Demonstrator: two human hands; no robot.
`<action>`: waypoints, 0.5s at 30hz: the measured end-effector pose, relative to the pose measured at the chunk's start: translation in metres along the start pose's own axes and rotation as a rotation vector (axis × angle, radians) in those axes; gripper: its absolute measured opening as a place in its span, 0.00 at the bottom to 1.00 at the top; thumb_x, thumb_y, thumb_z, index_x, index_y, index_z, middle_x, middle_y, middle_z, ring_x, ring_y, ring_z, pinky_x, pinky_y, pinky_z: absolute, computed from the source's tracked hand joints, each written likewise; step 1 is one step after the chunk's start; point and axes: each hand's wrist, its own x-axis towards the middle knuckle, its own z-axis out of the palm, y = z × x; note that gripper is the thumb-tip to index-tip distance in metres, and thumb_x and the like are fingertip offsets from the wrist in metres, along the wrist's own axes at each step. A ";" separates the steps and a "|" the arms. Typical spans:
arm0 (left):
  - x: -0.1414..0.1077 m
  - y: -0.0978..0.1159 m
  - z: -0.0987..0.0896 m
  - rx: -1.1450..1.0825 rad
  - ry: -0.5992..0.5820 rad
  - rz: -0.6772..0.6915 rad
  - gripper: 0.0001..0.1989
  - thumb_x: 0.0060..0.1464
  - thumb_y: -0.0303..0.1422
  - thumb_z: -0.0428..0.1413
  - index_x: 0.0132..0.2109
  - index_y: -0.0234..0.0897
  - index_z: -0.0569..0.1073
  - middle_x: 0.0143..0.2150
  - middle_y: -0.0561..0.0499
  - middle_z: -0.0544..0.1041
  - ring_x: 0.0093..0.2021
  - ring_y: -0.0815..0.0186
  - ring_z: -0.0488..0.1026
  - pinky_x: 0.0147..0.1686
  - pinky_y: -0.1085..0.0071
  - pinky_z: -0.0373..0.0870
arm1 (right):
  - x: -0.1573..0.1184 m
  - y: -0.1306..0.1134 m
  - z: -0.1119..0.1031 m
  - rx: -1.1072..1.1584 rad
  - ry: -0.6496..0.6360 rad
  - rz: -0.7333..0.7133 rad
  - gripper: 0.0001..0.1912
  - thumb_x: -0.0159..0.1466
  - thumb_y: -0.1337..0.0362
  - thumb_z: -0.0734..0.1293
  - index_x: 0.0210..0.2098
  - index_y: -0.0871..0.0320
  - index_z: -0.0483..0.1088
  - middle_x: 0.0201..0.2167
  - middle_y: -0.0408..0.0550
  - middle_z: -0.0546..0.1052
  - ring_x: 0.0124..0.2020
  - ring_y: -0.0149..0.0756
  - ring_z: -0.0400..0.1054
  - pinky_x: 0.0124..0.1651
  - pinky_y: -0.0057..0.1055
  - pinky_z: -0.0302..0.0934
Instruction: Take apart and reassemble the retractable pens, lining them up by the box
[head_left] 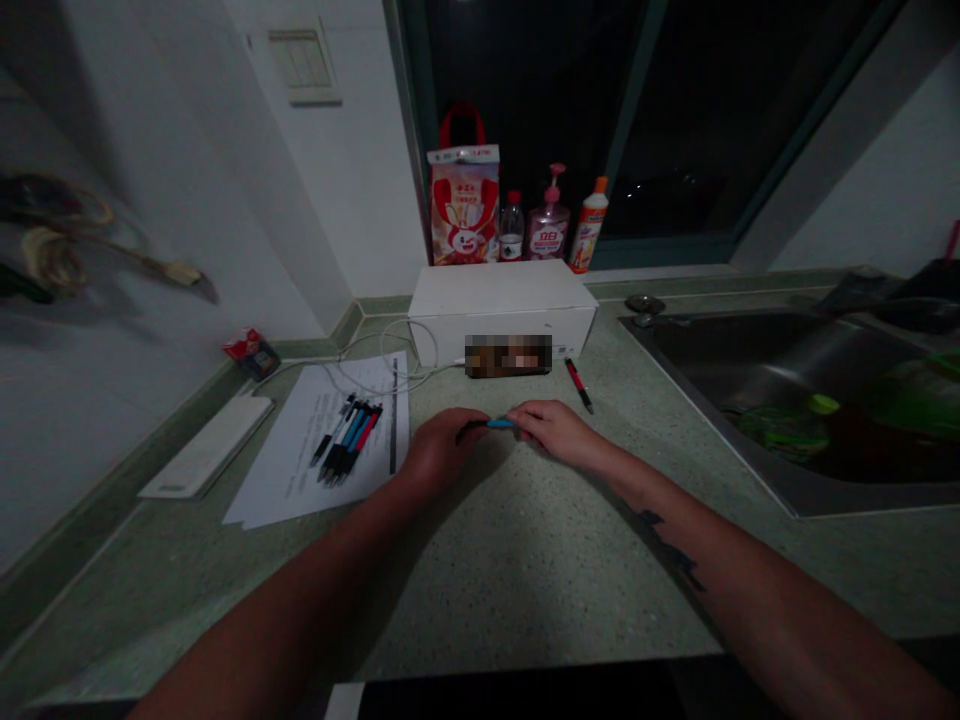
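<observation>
Bare forearms [787, 610] reach across a speckled green stone countertop [525, 580], a dark tattoo [664, 545] marking the right one; left hand [439, 450] and right hand [551, 432] meet near the middle, both partly closed, fingers curled; between them lies a slim blue-and-black plastic pen [491, 424], level, its black end in the left hand's grip and its glossy blue barrel pinched by the right hand's fingertips [520, 417]; whether it touches the stone, I cannot tell. Left of the hands, a white printed paper sheet [277, 490] carries a tight row of black, blue and red pens [349, 440]; beyond it, a flat off-white board [206, 450] lies along the wall. Right of the hands, a red-and-black pen [579, 385] lies alone on the stone, just beside a stainless steel sink [772, 375] holding crumpled green plastic [787, 428]. Farther on, a thin white cable [382, 360] curls against a white cardboard box [499, 300], with a blurred object [508, 355] just before it; behind stand a red-handled printed bag [463, 205], a clear plastic bottle [511, 228], a pink pump bottle [547, 228] and an orange-capped white bottle [589, 225], against a dark window [675, 120].
</observation>
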 end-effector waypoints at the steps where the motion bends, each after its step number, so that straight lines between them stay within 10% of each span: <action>1: 0.000 0.000 0.000 0.005 -0.002 -0.009 0.10 0.63 0.30 0.57 0.48 0.41 0.80 0.45 0.49 0.83 0.47 0.58 0.79 0.49 0.62 0.73 | 0.000 0.000 0.000 0.007 0.030 -0.046 0.15 0.65 0.52 0.67 0.31 0.57 0.74 0.25 0.45 0.75 0.28 0.33 0.67 0.34 0.31 0.60; 15: -0.002 0.003 -0.001 0.019 0.006 -0.007 0.11 0.63 0.30 0.56 0.48 0.41 0.81 0.46 0.48 0.83 0.48 0.58 0.78 0.50 0.62 0.72 | -0.002 -0.002 0.003 -0.084 0.055 -0.153 0.09 0.64 0.57 0.70 0.39 0.56 0.77 0.36 0.47 0.80 0.37 0.37 0.72 0.41 0.32 0.62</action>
